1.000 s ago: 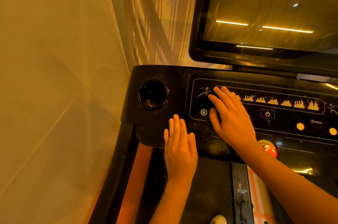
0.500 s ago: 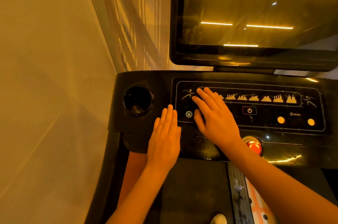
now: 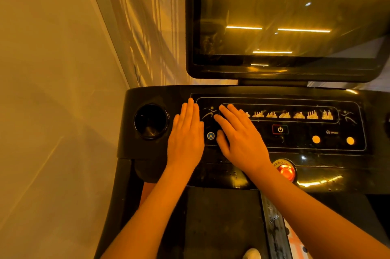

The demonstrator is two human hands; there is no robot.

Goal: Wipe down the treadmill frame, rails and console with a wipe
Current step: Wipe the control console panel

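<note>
The black treadmill console (image 3: 295,153) fills the middle of the view, with a row of lit bar icons, a power button (image 3: 280,129) and two round orange buttons. My left hand (image 3: 185,134) lies flat with straight fingers on the console's left part, beside the round cup holder (image 3: 151,121). My right hand (image 3: 240,140) lies flat on the left end of the button panel, fingers spread. No wipe shows in either hand; whatever may lie under the palms is hidden.
A dark screen (image 3: 285,18) stands above the console and reflects ceiling lights. A red emergency button (image 3: 286,171) sits just right of my right wrist. A pale wall (image 3: 52,89) runs close along the left. The treadmill belt (image 3: 221,222) lies below.
My left hand has slid forward up the console, from its front edge to beside the cup holder. My right hand stays on the panel's left end. The camera view has shifted.
</note>
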